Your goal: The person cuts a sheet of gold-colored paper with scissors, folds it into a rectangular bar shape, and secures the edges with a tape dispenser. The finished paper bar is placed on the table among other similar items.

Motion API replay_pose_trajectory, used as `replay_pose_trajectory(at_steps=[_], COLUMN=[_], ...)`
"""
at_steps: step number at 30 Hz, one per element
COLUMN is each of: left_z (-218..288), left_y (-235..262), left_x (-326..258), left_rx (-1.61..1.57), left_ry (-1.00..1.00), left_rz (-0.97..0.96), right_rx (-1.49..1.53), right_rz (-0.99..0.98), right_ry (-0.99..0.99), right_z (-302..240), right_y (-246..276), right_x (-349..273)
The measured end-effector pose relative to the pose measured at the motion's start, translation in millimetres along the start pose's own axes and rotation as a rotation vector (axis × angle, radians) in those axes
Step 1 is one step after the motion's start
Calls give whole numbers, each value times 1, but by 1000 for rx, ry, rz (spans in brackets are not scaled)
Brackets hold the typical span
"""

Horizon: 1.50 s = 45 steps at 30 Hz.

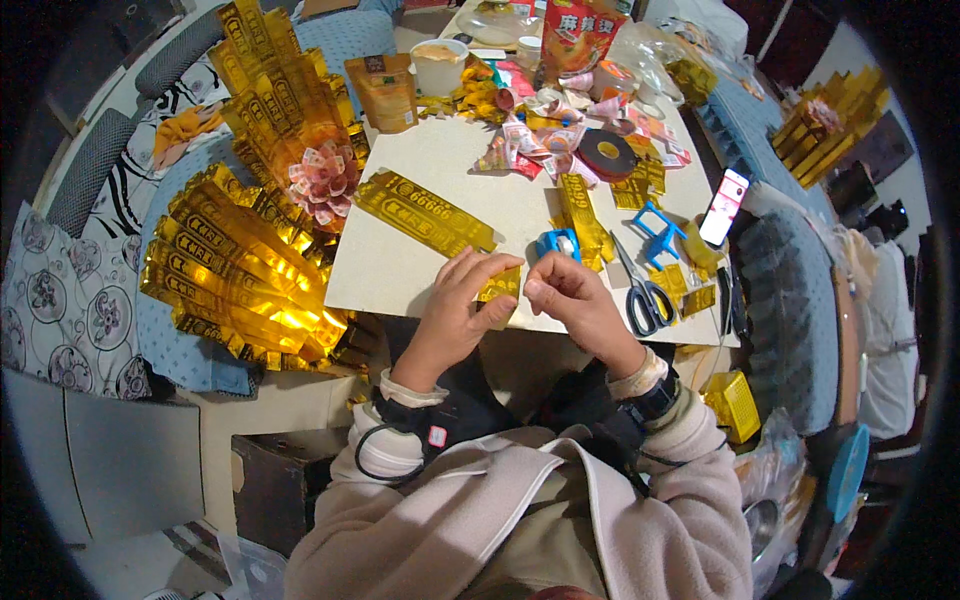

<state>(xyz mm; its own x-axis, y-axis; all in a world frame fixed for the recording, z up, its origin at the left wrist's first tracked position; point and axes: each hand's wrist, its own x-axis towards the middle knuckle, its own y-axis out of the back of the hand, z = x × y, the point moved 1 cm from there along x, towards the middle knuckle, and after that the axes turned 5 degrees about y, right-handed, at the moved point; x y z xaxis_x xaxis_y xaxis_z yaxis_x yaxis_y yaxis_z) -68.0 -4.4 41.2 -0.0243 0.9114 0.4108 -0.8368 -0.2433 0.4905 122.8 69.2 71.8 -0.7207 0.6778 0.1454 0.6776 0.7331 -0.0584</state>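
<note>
Left hand point(462, 302): back turned upward, fingers arched toward the other hand, thumb point(492, 314) set apart from the forefinger; from here I can't make out how firmly it grips.
Right hand point(580, 305): just beside the left, not touching it, fingers curled in, thumb tip point(535, 292) drawn against the bent forefinger.
Left wrist point(414, 374): below its hand, bare skin showing above the cuff.
Right wrist point(630, 362): below its hand, angled inward.
Forearms point(705, 440): sleeved in pale cloth, slanting up from either side so the hands nearly meet in front of the chest.
</note>
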Motion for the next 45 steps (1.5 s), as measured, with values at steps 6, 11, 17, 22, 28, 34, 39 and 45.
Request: replay_pose_trajectory(at_steps=[6, 11, 17, 22, 28, 34, 39, 45], left_z=[-1, 0, -1, -2, 1, -4, 1, 16], left_y=[-1, -1, -2, -2, 0, 2, -1, -5], left_x=[0, 0, -1, 1, 0, 1, 2, -2], left_rx=[-7, 0, 20, 17, 22, -85, -147, 11], left_ry=[5, 7, 14, 17, 12, 21, 15, -36], left_rz=[4, 9, 2, -8, -53, -94, 21, 174], right_rx=[-54, -94, -168, -165, -71, -99, -309, -667], right_rz=[-6, 31, 45, 41, 96, 117, 284, 524], right_ry=[-45, -113, -235, -330, -342, -317, -105, -84], right_z=[12, 11, 2, 0, 28, 68, 72, 49], right_y=[1, 1, -2, -1, 0, 3, 17, 41], right_x=[2, 4, 6, 5, -4, -13, -29, -31])
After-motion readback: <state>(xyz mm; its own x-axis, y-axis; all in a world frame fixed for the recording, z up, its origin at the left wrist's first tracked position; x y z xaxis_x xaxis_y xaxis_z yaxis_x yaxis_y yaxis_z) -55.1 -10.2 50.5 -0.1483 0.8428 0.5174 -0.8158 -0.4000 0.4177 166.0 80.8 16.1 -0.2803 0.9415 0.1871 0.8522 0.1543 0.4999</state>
